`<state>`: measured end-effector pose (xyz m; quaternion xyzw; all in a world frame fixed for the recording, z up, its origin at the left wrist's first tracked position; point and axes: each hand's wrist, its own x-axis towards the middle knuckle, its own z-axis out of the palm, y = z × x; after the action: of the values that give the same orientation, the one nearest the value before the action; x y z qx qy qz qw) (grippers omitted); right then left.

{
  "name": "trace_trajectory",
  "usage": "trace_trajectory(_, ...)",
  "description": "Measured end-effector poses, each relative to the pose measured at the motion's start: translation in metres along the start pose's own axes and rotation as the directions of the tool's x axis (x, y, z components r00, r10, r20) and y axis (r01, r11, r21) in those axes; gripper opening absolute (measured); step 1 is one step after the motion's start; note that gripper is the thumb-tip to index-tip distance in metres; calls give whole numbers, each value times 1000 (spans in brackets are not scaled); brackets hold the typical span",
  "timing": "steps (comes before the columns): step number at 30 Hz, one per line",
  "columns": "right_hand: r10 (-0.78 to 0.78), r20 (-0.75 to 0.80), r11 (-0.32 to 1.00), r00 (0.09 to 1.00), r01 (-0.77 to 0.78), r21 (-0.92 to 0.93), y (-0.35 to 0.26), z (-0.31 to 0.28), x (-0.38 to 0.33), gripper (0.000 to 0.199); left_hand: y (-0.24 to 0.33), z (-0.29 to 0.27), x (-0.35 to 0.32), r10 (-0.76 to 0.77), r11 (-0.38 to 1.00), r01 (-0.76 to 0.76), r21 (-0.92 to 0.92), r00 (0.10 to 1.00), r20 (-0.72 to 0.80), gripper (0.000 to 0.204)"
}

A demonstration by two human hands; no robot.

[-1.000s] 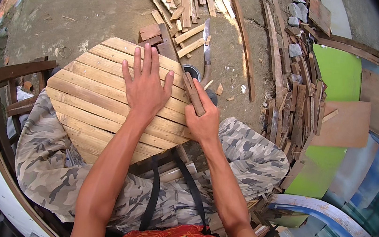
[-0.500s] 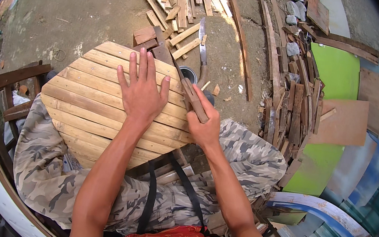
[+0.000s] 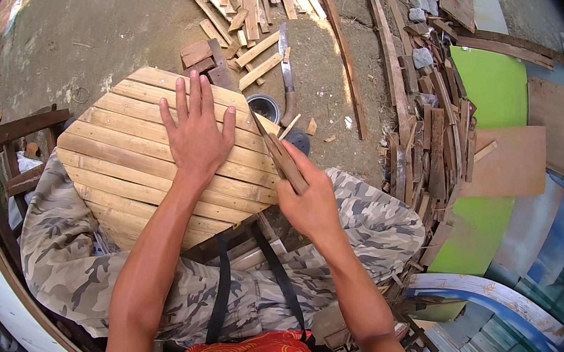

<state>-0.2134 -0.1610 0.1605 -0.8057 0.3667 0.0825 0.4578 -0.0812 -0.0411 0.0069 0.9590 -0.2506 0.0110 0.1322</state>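
A panel of pale wooden slats [image 3: 127, 115], cut to a many-sided shape, lies across my lap. My left hand [image 3: 197, 141] presses flat on it with the fingers spread. In my right hand [image 3: 311, 197] is the wooden handle of a handsaw [image 3: 285, 162], my fingers wrapped round it. Its thin dark blade appears nearly edge-on and slants along the panel's right edge. Beside the blade, a pale slat end [image 3: 268, 125] sticks out past it. How deep the teeth sit in the wood is hidden.
Ahead on the ground lie a long knife [image 3: 286, 64], a round tin [image 3: 264, 107], reddish wooden blocks [image 3: 198, 55] and loose wood strips [image 3: 243, 2]. A scrap-wood pile [image 3: 434, 138] and green sheets [image 3: 493, 89] stand to the right. A wooden frame [image 3: 27, 127] is at the left.
My right hand has drawn the saw back toward me along the panel's right edge. My left hand stays flat on the slats. The whole view has shifted slightly.
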Motion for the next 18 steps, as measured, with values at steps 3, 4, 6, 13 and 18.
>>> trace_trajectory(3, -26, 46, 989, 999, 33, -147, -5, 27, 41, 59, -1, -3, 1, -8, 1000, 8, -3, 999, -33, 72)
trace_trajectory(4, -22, 62, 988, 998, 31, -152, -1, 24, 28, 59, -1, -3, 1, 0, 1000, 0, 3, 999, -33, 71)
trace_trajectory(6, -19, 32, 993, 999, 23, -119, 14, -2, -40, 62, 0, -2, 1, -14, 999, 13, 30, 1000, 5, 71)
trace_trajectory(13, -63, -176, 997, 982, 71, 40, 74, -74, -177, 62, -1, 5, 1, -5, 999, 5, 31, 1000, -7, 72)
trace_trajectory(18, -165, -376, 974, 912, 212, 86, 100, -48, -126, 60, -6, 2, -3, 103, 995, -103, -4, 995, -9, 64)
